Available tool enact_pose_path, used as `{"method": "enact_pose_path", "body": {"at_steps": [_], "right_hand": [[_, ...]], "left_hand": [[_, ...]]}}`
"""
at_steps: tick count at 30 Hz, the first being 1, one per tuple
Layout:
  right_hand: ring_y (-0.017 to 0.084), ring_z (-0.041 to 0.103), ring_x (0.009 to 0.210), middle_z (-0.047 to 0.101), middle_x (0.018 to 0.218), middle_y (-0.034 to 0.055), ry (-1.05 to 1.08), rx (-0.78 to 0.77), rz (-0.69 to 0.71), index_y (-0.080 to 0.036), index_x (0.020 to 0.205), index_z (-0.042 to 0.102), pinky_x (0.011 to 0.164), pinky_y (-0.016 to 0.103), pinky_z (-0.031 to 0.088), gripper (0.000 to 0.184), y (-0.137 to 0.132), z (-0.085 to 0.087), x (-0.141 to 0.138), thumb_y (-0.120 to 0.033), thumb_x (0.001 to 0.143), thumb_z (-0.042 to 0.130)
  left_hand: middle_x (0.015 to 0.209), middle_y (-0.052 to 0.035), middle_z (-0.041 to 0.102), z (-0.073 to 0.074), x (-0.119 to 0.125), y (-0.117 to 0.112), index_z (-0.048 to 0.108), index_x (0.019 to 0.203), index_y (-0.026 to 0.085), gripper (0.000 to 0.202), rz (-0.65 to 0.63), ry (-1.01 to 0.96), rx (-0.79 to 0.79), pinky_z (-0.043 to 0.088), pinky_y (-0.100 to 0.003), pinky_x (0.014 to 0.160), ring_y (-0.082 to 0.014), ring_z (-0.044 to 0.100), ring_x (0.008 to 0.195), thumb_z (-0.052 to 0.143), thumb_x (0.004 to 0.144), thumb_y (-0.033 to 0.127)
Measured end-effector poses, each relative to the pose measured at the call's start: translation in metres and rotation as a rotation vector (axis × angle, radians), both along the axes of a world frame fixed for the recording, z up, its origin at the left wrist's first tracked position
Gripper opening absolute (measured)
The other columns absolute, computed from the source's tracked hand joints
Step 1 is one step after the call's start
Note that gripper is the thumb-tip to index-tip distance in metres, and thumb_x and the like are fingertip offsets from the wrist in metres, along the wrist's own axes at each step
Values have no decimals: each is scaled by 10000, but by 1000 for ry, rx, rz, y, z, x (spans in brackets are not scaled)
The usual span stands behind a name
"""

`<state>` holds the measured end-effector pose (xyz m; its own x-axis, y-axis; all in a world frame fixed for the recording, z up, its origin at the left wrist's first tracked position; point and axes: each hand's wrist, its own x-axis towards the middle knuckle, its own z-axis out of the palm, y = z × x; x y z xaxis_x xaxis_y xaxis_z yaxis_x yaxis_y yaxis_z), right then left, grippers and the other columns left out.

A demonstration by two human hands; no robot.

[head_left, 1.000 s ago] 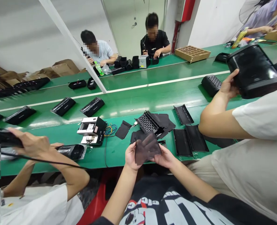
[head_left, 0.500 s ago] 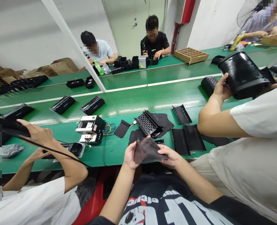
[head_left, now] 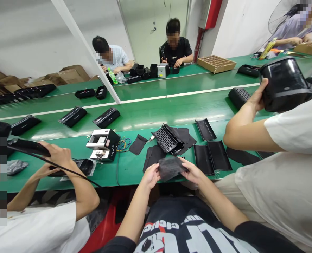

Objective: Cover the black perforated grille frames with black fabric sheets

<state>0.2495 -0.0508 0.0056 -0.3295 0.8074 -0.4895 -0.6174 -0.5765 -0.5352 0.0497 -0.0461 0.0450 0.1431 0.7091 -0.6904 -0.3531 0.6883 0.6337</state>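
Note:
A thin, see-through black mesh sheet [head_left: 171, 168] is stretched between my two hands above the bench's front edge. My left hand [head_left: 151, 176] pinches its left edge, and my right hand [head_left: 192, 171] grips its upper right corner. Just beyond lie dark flat sheets [head_left: 153, 154] and a perforated black grille panel [head_left: 166, 137], which rests on a stack of similar pieces. Black curved panels [head_left: 203, 160] lie to the right of my right hand.
A white-and-black machine [head_left: 102, 144] with coloured wires stands left of the sheets. One co-worker's hand holds a black casing [head_left: 284, 84] at right; another co-worker at left holds a black tool [head_left: 29, 147]. Black housings [head_left: 107, 117] sit along the green bench [head_left: 150, 110].
The mesh sheet has been turned flatter and spread out between my hands. The co-worker at right has shifted the black casing to the right.

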Motion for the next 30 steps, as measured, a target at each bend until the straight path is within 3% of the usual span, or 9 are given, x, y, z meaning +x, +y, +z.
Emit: {"method": "enact_pose_path", "body": {"at_steps": [4, 9, 12, 17, 21, 25, 30], "right_hand": [[105, 566, 620, 608, 764, -5, -168, 29, -40, -203, 1014, 504, 568, 229, 443, 498, 12, -16, 8, -98, 542, 626], [86, 491, 539, 534, 791, -4, -887, 146, 120, -181, 1050, 476, 546, 252, 415, 600, 22, -38, 12, -26, 478, 566], [108, 499, 616, 510, 815, 15, -1181, 266, 236, -147, 1089, 462, 634, 275, 414, 633, 24, -48, 8, -2, 476, 521], [181, 507, 840, 497, 888, 69, -1322, 302, 244, -108, 1112, 440, 759, 295, 382, 632, 22, -52, 1, -53, 495, 568], [174, 528, 749, 518, 754, 27, -1412, 227, 217, -140, 1081, 436, 708, 294, 395, 530, 24, -51, 0, -159, 574, 591], [158, 528, 633, 502, 621, -15, -1392, 188, 205, -143, 1023, 444, 644, 272, 398, 442, 27, -51, 1, -145, 601, 572], [184, 547, 696, 521, 655, 4, -1446, 224, 223, -150, 1091, 386, 644, 276, 390, 492, 24, -52, 3, -116, 626, 540]], "left_hand": [[662, -16, 606, -21, 5, 2, 426, 690, 175, 216, -172, 329, 90, 444, -224, 496, -115, 585, 533, 493, 717, 379], [441, 48, 423, -55, 4, 14, 369, 547, 180, 300, -296, 697, 170, 375, -200, 411, -77, 447, 383, 497, 705, 400], [424, 49, 364, -66, 1, 22, 380, 496, 181, 281, -340, 862, 231, 373, -215, 467, -102, 459, 446, 529, 688, 324], [587, -14, 483, -64, -1, 23, 485, 566, 183, 136, -416, 1086, 330, 372, -274, 666, -173, 525, 699, 522, 688, 228], [811, -76, 509, -60, -1, 19, 544, 697, 169, 74, -447, 1190, 349, 359, -297, 739, -193, 526, 798, 492, 710, 220], [902, -96, 489, -61, -1, 19, 539, 821, 157, 127, -455, 1225, 355, 365, -287, 750, -185, 526, 827, 490, 713, 204], [857, -73, 521, -65, -3, 22, 426, 1025, 149, 377, -409, 1196, 372, 366, -274, 728, -180, 518, 837, 552, 674, 205]]}}
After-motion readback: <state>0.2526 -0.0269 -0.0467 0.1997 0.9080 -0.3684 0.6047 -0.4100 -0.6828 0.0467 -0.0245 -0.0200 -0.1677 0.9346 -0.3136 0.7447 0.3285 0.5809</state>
